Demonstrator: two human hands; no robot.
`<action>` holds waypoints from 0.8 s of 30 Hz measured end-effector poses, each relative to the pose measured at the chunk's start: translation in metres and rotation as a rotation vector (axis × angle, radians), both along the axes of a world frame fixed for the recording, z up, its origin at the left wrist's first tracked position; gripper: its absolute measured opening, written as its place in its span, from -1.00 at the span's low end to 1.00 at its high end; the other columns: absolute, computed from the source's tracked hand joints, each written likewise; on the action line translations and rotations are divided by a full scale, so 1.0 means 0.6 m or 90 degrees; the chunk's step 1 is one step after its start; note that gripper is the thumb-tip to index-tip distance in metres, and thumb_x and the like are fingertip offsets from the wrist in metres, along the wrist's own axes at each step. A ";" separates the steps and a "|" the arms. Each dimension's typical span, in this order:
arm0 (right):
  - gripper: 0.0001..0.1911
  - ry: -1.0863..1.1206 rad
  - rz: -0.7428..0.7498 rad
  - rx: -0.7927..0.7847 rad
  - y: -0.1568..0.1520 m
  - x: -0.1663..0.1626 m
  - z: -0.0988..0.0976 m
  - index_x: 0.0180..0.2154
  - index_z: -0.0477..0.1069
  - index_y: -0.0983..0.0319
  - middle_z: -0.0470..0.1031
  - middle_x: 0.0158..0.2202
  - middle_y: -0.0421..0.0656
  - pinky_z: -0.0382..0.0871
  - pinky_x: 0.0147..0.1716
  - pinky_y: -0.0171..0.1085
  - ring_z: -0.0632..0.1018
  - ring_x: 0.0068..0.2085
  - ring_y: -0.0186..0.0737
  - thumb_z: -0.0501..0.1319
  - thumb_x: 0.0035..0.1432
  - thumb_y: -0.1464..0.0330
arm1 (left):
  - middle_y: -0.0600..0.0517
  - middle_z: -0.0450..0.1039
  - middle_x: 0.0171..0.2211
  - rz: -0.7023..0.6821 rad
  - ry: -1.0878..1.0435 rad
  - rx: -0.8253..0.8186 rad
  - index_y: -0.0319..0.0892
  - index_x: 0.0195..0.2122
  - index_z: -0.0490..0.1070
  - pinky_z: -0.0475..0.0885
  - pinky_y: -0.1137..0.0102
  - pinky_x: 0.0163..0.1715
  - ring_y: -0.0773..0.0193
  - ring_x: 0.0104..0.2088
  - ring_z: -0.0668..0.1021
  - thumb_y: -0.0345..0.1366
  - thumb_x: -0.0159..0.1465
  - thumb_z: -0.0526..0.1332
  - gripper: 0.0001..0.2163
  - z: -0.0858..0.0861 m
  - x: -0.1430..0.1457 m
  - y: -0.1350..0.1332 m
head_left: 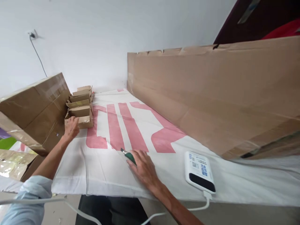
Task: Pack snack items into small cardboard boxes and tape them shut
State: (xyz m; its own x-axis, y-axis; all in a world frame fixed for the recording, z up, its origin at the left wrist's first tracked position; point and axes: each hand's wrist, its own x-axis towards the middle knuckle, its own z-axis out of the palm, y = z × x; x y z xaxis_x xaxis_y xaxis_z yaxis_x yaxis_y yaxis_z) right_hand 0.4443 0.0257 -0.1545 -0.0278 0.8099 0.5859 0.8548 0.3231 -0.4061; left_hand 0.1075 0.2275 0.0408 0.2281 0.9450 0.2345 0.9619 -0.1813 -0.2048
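Note:
My left hand (71, 127) reaches out to the nearest of several small cardboard boxes (81, 106) lined up in a row and grips its front corner with curled fingers. My right hand (143, 165) lies on the white cloth with pink markings (131, 128) and holds a green-handled cutter (127, 155), whose tip points away to the left. The cutter's handle is partly hidden under my fingers.
A big taped cardboard box (35, 109) stands tilted at the left. A long cardboard sheet (211, 93) leans along the right side. A white power bank (199, 170) with a cable lies near the front edge. A white wall is behind.

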 end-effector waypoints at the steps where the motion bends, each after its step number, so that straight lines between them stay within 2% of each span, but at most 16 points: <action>1: -0.67 -0.022 -0.021 -0.020 -0.001 0.010 -0.006 0.16 0.47 0.20 0.58 0.03 0.08 0.47 -0.05 0.05 0.54 0.03 0.18 0.21 0.43 0.28 | -0.27 0.38 0.35 -0.017 -0.011 -0.003 -0.10 0.32 0.39 0.36 0.01 0.26 -0.18 0.32 0.43 -0.43 0.32 0.22 -0.48 -0.011 0.004 -0.025; 8: -0.85 -0.135 -0.053 -0.068 -0.002 0.039 -0.047 -0.07 0.48 0.15 0.56 -0.14 -0.04 0.36 -0.15 -0.09 0.54 -0.08 0.06 0.17 0.42 0.30 | -0.20 0.51 0.20 -0.107 -0.098 -0.030 -0.08 0.18 0.50 0.48 0.05 0.08 -0.12 0.20 0.51 -0.40 0.35 0.28 -0.62 -0.091 0.006 -0.198; 12: -0.84 -0.138 -0.040 -0.034 0.019 0.050 -0.061 -0.12 0.48 0.16 0.56 -0.21 -0.04 0.36 -0.14 -0.11 0.55 -0.11 0.03 0.13 0.43 0.31 | -0.19 0.52 0.15 -0.133 -0.211 -0.021 -0.11 0.14 0.52 0.50 0.03 0.03 -0.11 0.17 0.52 -0.42 0.33 0.30 -0.65 -0.129 -0.016 -0.281; 15: -0.82 -0.140 -0.058 -0.021 0.037 0.058 -0.070 -0.18 0.47 0.15 0.54 -0.25 -0.04 0.35 -0.17 -0.11 0.54 -0.15 0.05 0.12 0.44 0.27 | -0.17 0.53 0.10 -0.126 -0.272 0.023 -0.11 0.11 0.52 0.51 0.04 0.04 -0.09 0.14 0.53 -0.42 0.34 0.30 -0.68 -0.148 -0.039 -0.336; 19: -0.79 -0.150 -0.080 0.002 0.044 0.061 -0.078 -0.24 0.45 0.15 0.53 -0.26 -0.02 0.32 -0.21 -0.10 0.54 -0.18 0.06 0.11 0.43 0.25 | -0.19 0.54 0.11 -0.082 -0.280 0.107 -0.12 0.10 0.53 0.50 0.03 0.08 -0.10 0.16 0.53 -0.40 0.37 0.27 -0.71 -0.142 -0.086 -0.392; 22: -0.77 -0.164 -0.075 0.020 0.040 0.062 -0.082 -0.22 0.46 0.17 0.53 -0.28 -0.02 0.32 -0.22 -0.10 0.53 -0.20 0.06 0.11 0.43 0.24 | -0.23 0.53 0.17 -0.005 -0.248 0.181 -0.13 0.12 0.54 0.46 -0.02 0.17 -0.16 0.25 0.49 -0.31 0.40 0.25 -0.72 -0.111 -0.144 -0.417; 24: -0.77 -0.171 -0.073 0.021 0.039 0.062 -0.083 -0.23 0.46 0.17 0.53 -0.28 -0.02 0.31 -0.23 -0.10 0.53 -0.20 0.06 0.11 0.43 0.24 | -0.26 0.47 0.25 0.078 -0.226 0.206 -0.13 0.19 0.52 0.40 -0.07 0.26 -0.21 0.32 0.44 -0.22 0.40 0.28 -0.65 -0.086 -0.192 -0.426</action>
State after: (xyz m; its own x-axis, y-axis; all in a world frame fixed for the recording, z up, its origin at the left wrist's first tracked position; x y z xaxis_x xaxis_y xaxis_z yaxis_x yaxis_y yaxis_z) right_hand 0.4815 0.0489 -0.2041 -0.0952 0.7970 0.5964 0.9619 0.2280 -0.1511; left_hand -0.0077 -0.0282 -0.0109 -0.0270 0.8256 0.5636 0.9927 -0.0440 0.1121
